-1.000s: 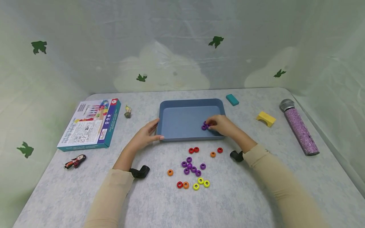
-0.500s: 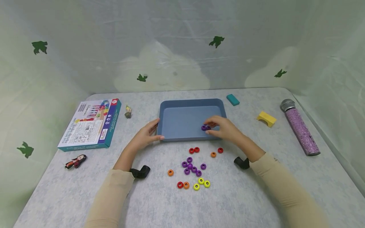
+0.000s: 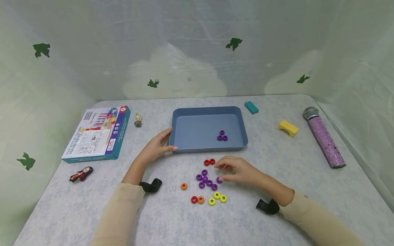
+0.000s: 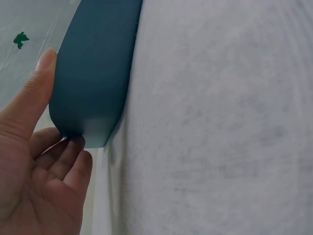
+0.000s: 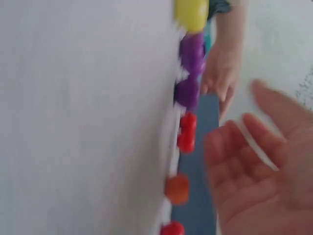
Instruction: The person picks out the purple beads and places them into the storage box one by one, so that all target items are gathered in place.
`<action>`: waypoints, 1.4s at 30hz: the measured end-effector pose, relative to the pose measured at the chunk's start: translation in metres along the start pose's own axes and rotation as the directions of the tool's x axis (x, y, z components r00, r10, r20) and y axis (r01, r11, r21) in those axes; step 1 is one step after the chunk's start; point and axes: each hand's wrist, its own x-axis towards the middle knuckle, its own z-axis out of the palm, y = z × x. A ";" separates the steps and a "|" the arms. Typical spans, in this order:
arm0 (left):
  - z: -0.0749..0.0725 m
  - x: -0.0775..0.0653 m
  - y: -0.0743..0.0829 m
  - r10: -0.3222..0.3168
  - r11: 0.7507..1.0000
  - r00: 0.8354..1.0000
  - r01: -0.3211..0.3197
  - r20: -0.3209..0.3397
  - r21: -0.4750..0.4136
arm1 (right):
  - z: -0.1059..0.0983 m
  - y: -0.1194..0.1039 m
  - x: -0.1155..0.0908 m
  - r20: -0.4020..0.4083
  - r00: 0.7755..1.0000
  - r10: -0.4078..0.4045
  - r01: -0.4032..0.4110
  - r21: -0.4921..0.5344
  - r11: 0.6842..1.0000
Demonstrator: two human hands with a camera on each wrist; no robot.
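Observation:
A blue-grey tray (image 3: pixel 197 131) lies on the table with three purple beads (image 3: pixel 220 138) inside, toward its right. My left hand (image 3: pixel 155 147) holds the tray's near left corner, thumb on one wall and fingers curled against the other, as the left wrist view also shows. Lifted in front of the tray, my right hand (image 3: pixel 243 171) has thumb and fingers apart with nothing between them. Its thumb tip is nearest a single purple bead (image 3: pixel 219 180). Several more purple beads (image 3: pixel 204 179) cluster to the left. An orange bead is partly hidden behind the right fingers.
Red beads (image 3: pixel 206 163), orange beads (image 3: pixel 183 186) and yellow beads (image 3: pixel 217 195) are scattered nearby. A flat box (image 3: pixel 95 133), a small doll (image 3: pixel 81 174) and a tiny figurine (image 3: pixel 138 121) lie left. Rightward are a teal block (image 3: pixel 251 107), a yellow arch block (image 3: pixel 288 128) and a glittery microphone (image 3: pixel 324 138).
My right hand has let go of the purple beads in the tray and moved out, toward me, over the loose beads. My left hand has stayed at the tray's corner.

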 end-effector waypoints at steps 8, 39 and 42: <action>0.000 -0.010 0.030 -0.003 1.000 1.000 0.003 0.001 -0.016 | 0.015 0.014 -0.007 0.105 0.987 0.119 -0.117 -0.032 0.993; 0.000 -0.006 0.017 -0.008 1.000 1.000 0.008 -0.002 -0.030 | -0.040 0.066 0.089 -0.220 0.901 0.373 -0.398 -0.078 0.914; 0.000 -0.009 0.025 -0.015 0.999 1.000 0.015 -0.006 -0.035 | -0.039 0.067 0.092 -0.183 0.899 0.398 -0.422 -0.119 0.899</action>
